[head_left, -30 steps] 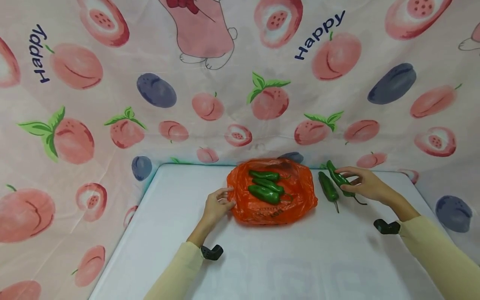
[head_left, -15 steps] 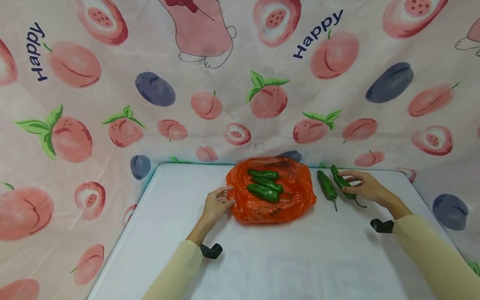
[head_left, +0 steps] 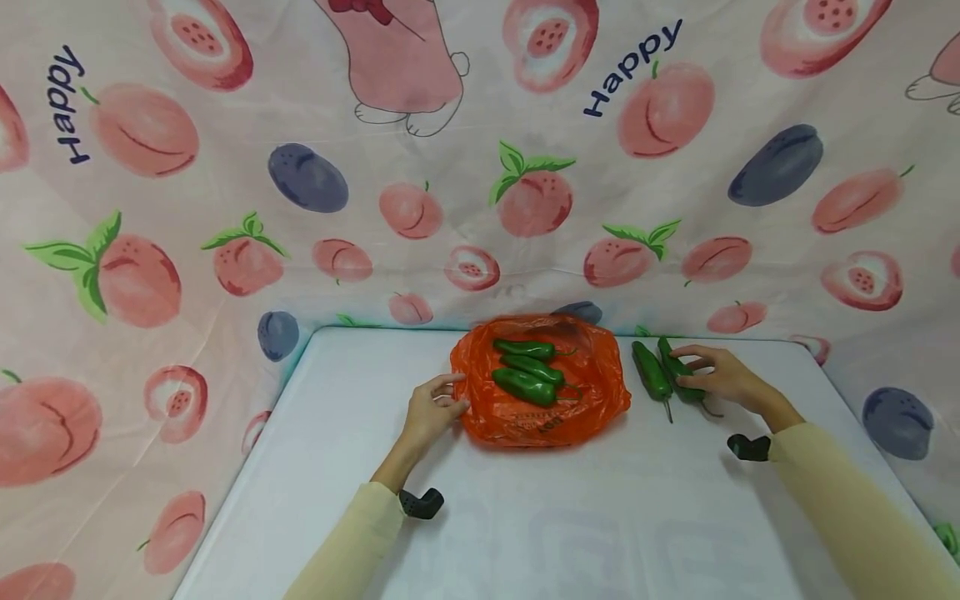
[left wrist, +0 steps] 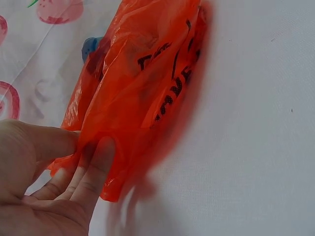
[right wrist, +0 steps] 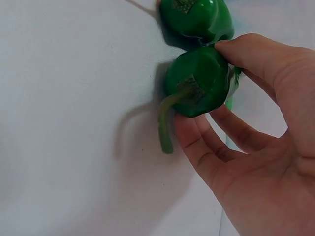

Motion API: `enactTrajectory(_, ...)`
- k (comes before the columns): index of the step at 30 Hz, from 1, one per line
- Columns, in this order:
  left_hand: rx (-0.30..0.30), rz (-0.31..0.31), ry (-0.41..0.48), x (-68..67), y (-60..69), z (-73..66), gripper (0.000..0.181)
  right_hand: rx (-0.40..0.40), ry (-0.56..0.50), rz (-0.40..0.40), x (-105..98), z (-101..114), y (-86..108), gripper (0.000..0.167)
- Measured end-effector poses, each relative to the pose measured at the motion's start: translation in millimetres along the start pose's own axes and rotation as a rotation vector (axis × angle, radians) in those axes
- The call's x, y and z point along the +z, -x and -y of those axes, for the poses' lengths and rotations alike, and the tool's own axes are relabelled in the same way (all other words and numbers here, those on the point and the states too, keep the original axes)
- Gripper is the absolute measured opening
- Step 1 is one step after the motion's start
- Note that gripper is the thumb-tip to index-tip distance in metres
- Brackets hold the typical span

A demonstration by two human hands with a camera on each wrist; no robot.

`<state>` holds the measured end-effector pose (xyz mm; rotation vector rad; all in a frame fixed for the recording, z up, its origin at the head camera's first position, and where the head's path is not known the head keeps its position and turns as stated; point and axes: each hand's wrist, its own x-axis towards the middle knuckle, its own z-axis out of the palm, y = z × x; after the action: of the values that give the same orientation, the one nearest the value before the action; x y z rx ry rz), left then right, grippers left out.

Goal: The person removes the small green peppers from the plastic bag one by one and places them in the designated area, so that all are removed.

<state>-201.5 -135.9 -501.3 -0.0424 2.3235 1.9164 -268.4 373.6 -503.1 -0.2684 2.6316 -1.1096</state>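
Note:
An orange plastic bag (head_left: 600,387) lies on the white table, with three green peppers (head_left: 525,386) resting on it. My left hand (head_left: 431,412) pinches the bag's left edge; in the left wrist view, thumb and fingers (left wrist: 91,182) have the thin plastic between them. To the right of the bag, my right hand (head_left: 726,375) grips a green pepper (right wrist: 197,81) between thumb and fingers, its curved stem toward the near side. Another green pepper (head_left: 651,371) lies close on its left. Part of the gripped pepper is hidden behind the fingers.
Behind the white table (head_left: 600,517) hangs a curtain (head_left: 450,150) printed with peaches. A small black device sits at each wrist. The table's back edge runs just beyond the bag and peppers.
My right hand has moved slightly left and turned the gripped pepper, bringing it nearer to the other loose pepper. The left hand keeps its place at the bag.

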Motion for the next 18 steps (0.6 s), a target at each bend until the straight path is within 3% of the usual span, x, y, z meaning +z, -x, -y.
enactTrajectory(6,0.016,-0.003,0.016,-0.2,12.0,-17.7,0.044,-0.001,-0.015,0.015,-1.1,0.3,-2.0,0.060)
enactTrajectory(13,0.059,0.005,0.075,-0.6,8.9,-13.1,0.044,0.041,-0.021,0.034,-1.7,3.0,-5.1,0.062)
enactTrajectory(18,0.047,0.000,0.065,-0.7,1.3,-3.2,0.045,0.042,-0.012,0.034,-1.7,6.1,-4.6,0.061)
